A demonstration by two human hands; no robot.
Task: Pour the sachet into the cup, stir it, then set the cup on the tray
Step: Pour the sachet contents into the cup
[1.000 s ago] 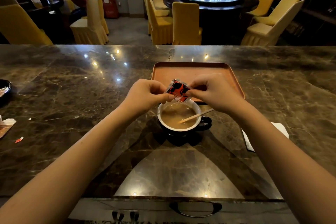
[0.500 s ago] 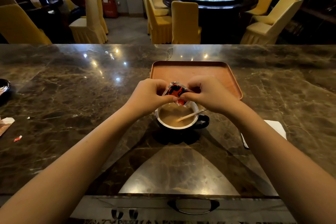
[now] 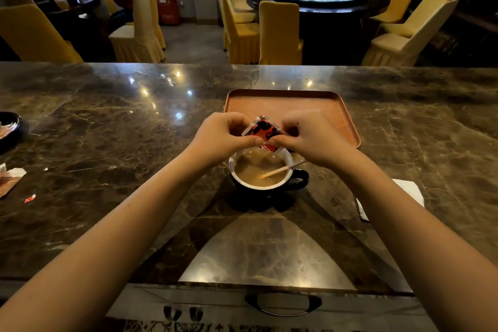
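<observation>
A small red and black sachet (image 3: 265,131) is pinched between my left hand (image 3: 223,136) and my right hand (image 3: 314,135), just above the far rim of the cup. The dark cup (image 3: 269,187) with a white inside stands on the marble counter and holds light brown liquid. A wooden stir stick (image 3: 280,170) leans in it toward the right. Its handle points right. A flat orange-brown tray (image 3: 336,113) lies right behind the cup, partly hidden by my hands.
A white napkin (image 3: 411,191) lies right of the cup under my right forearm. Torn wrappers (image 3: 10,183) and a dark dish (image 3: 9,127) sit at the counter's left edge. Beyond the counter are yellow chairs, a round table and a seated person.
My hands have drawn closer together on the sachet, thumbs now almost touching. The sachet has tipped lower toward the cup.
</observation>
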